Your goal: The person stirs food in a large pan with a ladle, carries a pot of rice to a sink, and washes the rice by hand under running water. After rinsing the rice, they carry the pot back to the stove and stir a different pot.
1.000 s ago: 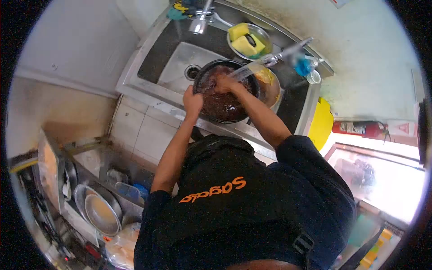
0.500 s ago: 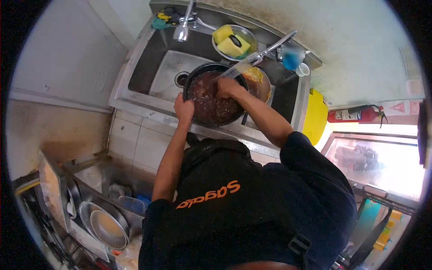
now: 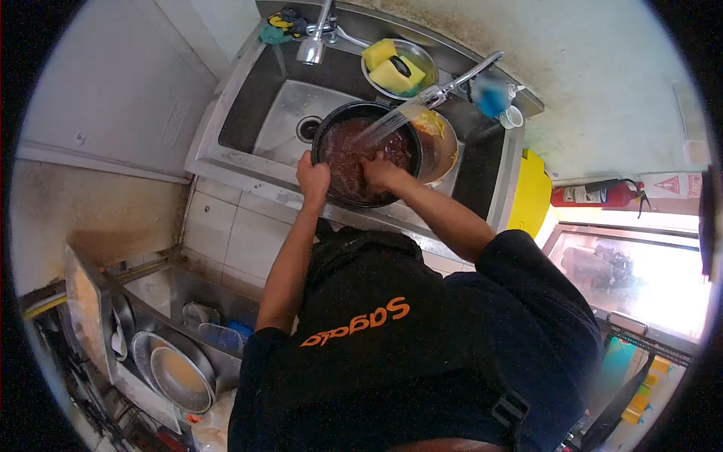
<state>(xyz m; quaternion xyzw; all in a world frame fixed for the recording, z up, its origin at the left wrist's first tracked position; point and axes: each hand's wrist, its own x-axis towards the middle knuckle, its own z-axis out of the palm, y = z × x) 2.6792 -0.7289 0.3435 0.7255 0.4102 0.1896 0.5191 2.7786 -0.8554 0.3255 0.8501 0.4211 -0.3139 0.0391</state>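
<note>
A black round pan (image 3: 340, 134) holding brown-red water sits in the steel sink (image 3: 248, 98). My left hand (image 3: 312, 178) grips its near rim. My right hand (image 3: 382, 172) is inside the pan at the near right, fingers curled against the dirty bottom; whether it holds anything is hidden. A spray of water from the right faucet (image 3: 459, 79) falls into the pan's middle. Behind the pan on the right lies a second pan (image 3: 440, 139) with yellow residue.
A metal bowl (image 3: 429, 71) with yellow sponges stands at the sink's back, next to a second faucet (image 3: 316, 41). A yellow object (image 3: 531, 197) and a fire extinguisher (image 3: 595, 194) are at the right. Metal plates (image 3: 175, 371) stand in a rack at lower left.
My right hand has slid from the pan's far side to its near right side. The water spray now lands in the open middle of the pan. My left hand stays on the rim.
</note>
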